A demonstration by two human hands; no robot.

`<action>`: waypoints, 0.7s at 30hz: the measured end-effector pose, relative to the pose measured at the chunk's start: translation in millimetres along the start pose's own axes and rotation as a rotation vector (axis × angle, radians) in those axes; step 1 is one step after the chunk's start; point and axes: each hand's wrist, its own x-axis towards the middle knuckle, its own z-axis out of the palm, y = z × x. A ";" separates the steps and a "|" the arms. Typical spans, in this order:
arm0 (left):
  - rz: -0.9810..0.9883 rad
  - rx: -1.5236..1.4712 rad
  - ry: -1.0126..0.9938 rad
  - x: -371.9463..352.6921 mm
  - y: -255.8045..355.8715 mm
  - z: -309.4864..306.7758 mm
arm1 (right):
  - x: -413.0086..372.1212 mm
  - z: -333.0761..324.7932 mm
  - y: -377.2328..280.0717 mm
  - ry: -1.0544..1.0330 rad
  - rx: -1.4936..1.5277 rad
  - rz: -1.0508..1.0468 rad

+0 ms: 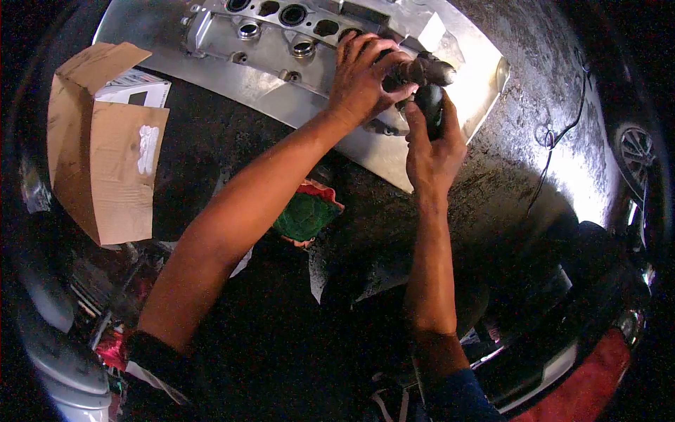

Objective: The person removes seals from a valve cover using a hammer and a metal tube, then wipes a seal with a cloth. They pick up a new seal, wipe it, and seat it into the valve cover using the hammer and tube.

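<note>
My right hand (437, 151) is wrapped round the handle of a dark power tool (432, 74) with a rounded, barrel-like head. My left hand (362, 77) is closed round the front end of the tool, fingers curled over it. What sits at the tool's tip is hidden by the left hand. Both hands are over a bare metal engine cover (271, 53) with round tube openings and oval ports. The cover rests on a larger pale metal panel (387, 165).
An open cardboard box (126, 169) with a white printed carton (137, 91) inside stands to the left. A green and red cloth (307, 214) lies on the dark ground below my forearms. A thin black cable (562, 137) and a car wheel (635, 151) are at the right.
</note>
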 end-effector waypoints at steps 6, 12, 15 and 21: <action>0.007 0.018 -0.040 -0.5 0.0 -4.6 | 4.4 0.1 -4.5 -0.036 -0.091 -0.036; -0.030 0.001 -0.027 0.9 4.6 -3.4 | -4.5 -9.9 -22.7 0.037 -0.040 -0.077; -0.042 -0.006 -0.028 2.9 6.2 -2.4 | -4.4 -10.0 -17.9 0.056 -0.082 -0.116; 0.005 0.036 -0.034 -2.0 -1.6 -2.2 | 3.7 3.8 -6.1 -0.025 -0.116 -0.047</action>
